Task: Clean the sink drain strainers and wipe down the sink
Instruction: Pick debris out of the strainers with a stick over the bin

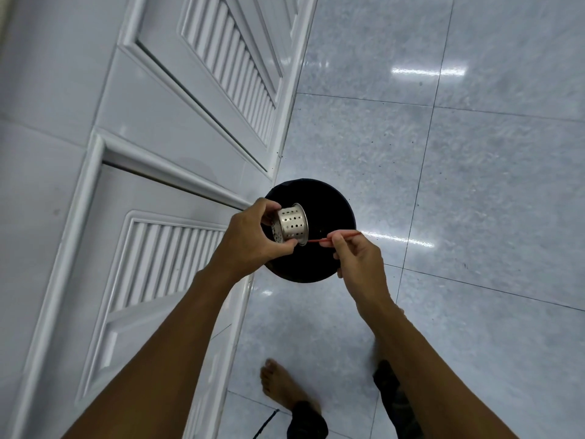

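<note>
My left hand point(250, 236) grips a perforated steel drain strainer point(291, 224), a small cup turned on its side with the flanged rim facing right. Pinched in the fingers of my right hand point(357, 259) is a thin red stick point(335, 237), whose tip points left at the strainer's rim. Both hands hover over a round black bin point(329, 217) that stands on the floor. The inside of the strainer is hidden from me.
White louvred cabinet doors point(164, 172) run along the left, right beside the bin. Glossy grey floor tiles point(474, 172) spread to the right. My bare foot point(281, 388) and a dark trouser leg show at the bottom, with a black cord point(266, 423) on the floor.
</note>
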